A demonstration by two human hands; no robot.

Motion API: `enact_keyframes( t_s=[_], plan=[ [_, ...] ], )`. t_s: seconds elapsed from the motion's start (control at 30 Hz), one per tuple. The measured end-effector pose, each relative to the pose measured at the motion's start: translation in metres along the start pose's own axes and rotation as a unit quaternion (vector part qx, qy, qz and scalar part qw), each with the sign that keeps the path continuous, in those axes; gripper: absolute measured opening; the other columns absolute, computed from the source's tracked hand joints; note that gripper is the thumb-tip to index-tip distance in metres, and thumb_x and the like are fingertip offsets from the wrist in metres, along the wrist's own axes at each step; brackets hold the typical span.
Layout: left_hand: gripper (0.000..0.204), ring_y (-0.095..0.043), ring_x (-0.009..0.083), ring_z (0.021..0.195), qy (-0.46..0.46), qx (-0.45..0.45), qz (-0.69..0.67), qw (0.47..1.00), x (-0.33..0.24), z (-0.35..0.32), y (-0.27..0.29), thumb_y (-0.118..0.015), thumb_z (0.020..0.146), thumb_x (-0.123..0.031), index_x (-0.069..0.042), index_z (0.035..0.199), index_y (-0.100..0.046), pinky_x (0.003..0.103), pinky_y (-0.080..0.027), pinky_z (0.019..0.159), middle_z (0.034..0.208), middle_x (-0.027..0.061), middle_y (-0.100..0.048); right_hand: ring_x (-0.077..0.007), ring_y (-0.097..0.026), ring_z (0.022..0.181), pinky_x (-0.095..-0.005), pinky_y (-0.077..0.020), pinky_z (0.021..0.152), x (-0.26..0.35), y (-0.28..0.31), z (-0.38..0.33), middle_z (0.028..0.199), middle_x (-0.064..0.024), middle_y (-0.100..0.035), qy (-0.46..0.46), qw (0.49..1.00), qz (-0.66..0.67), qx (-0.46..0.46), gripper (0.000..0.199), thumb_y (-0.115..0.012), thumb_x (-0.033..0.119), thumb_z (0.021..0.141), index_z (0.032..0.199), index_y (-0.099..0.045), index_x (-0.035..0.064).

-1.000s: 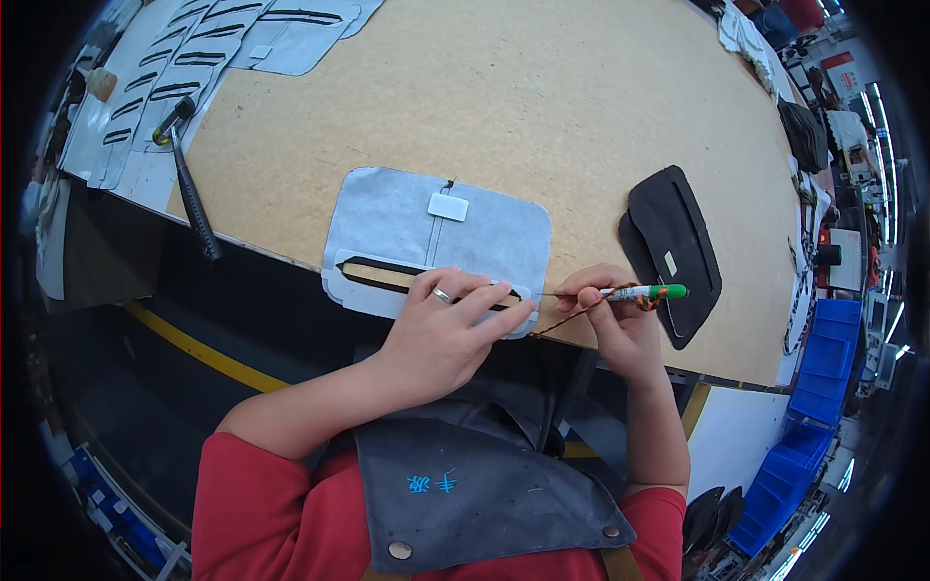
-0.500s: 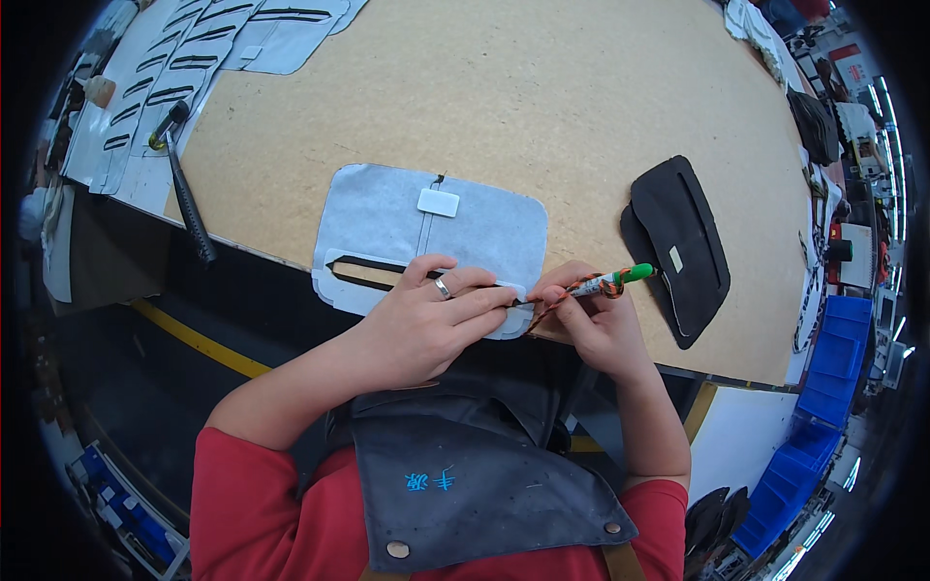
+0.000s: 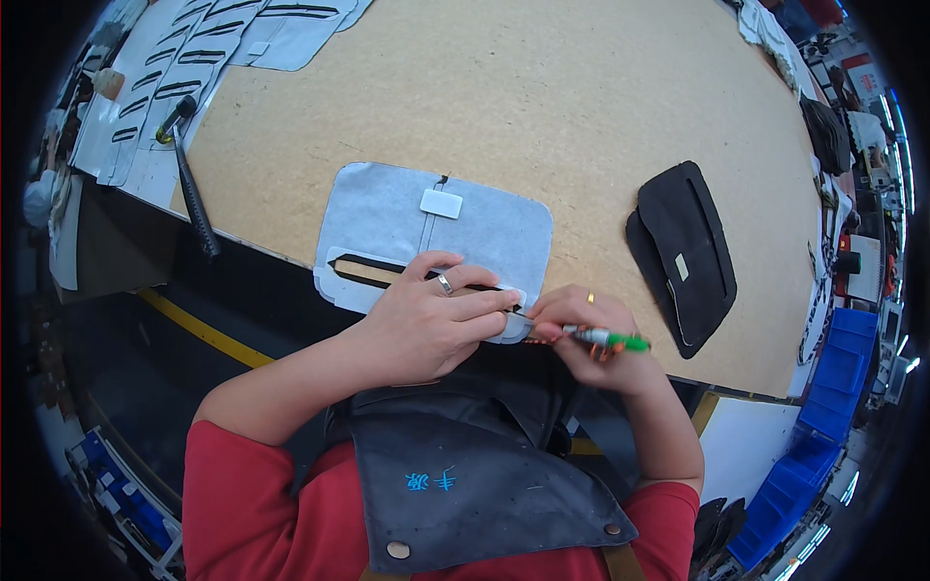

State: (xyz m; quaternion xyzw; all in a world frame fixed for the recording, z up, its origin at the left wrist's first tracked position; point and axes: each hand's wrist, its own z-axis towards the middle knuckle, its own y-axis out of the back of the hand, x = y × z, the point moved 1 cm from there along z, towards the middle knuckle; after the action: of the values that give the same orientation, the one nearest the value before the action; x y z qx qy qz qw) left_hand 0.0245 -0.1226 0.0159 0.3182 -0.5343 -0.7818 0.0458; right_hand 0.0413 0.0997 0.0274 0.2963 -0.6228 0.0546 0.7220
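Note:
A pale grey-blue panel [image 3: 484,208] with rounded corners lies at the table's near edge. It has a white rectangular patch [image 3: 441,203] and a long black-edged slot [image 3: 363,269] along its near side. My left hand [image 3: 436,315] rests over the slot, its visible fingers stretched across the panel; the thumb is hidden. My right hand [image 3: 596,334] is closed around a slim pen-like tool [image 3: 603,338] with a white barrel, green end and orange-black wrapping. Its thin tip points at the slot's right end, beside my left fingertips; whether it touches is unclear.
Dark stacked pieces [image 3: 683,257] lie right of the panel. A black-handled hammer [image 3: 189,179] sits at the table's left edge, beside layered grey panels [image 3: 203,58] with black slots. Blue bins [image 3: 838,378] stand at the right.
The pen-like tool has swung, its green end now lower and nearer me. My right hand has turned over with it and shifted slightly right. The left hand stays on the panel.

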Motion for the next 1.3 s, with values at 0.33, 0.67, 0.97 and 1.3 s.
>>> enact_keyframes(
  t_s=[0.33, 0.67, 0.97, 1.3],
  plan=[
    [0.024, -0.052, 0.0154, 0.108, 0.046, -0.03, -0.072, 0.996, 0.0, 0.003, -0.001, -0.062, 0.074, -0.007, -0.013, 0.097, -0.061, 0.037, -0.033, 0.093, 0.113, -0.0035, -0.06, -0.0105, -0.063, 0.075, -0.0256, -0.0418, 0.062, -0.005, -0.015, -0.037, 0.108, -0.0025, -0.067, 0.154, 0.944, -0.286, -0.063, 0.024, -0.072, 0.013, 0.074, 0.097, -0.065, 0.01],
    [0.033, -0.054, 0.0174, 0.105, 0.035, -0.021, -0.037, 0.999, -0.006, 0.004, 0.001, -0.062, 0.067, -0.001, -0.015, 0.098, -0.065, 0.036, -0.033, 0.089, 0.113, -0.0022, -0.061, -0.0131, -0.065, 0.078, -0.0279, -0.0411, 0.065, -0.008, -0.013, -0.037, 0.104, -0.003, -0.068, 0.118, 0.969, -0.189, -0.11, 0.024, -0.072, 0.007, 0.076, 0.099, -0.065, 0.0115],
    [0.027, -0.052, 0.0177, 0.112, 0.064, -0.054, -0.105, 0.991, -0.006, -0.004, -0.005, -0.062, 0.071, -0.004, -0.015, 0.097, -0.064, 0.041, -0.032, 0.101, 0.112, -0.0012, -0.059, -0.014, -0.064, 0.071, -0.0278, -0.0401, 0.065, -0.007, -0.014, -0.036, 0.1, -0.0034, -0.069, 0.099, 0.971, -0.183, -0.118, 0.024, -0.071, 0.005, 0.076, 0.099, -0.065, 0.0119],
    [0.035, -0.048, 0.018, 0.116, 0.031, -0.036, -0.012, 0.999, -0.01, -0.005, -0.006, -0.063, 0.071, -0.004, -0.019, 0.103, -0.063, 0.043, -0.03, 0.102, 0.118, 0.0, -0.054, -0.0208, -0.063, 0.08, -0.0324, -0.0466, 0.074, -0.006, -0.013, -0.042, 0.089, -0.0056, -0.068, -0.058, 0.984, -0.005, -0.166, 0.022, -0.067, 0.0, 0.078, 0.098, -0.064, 0.0072]
  ],
)
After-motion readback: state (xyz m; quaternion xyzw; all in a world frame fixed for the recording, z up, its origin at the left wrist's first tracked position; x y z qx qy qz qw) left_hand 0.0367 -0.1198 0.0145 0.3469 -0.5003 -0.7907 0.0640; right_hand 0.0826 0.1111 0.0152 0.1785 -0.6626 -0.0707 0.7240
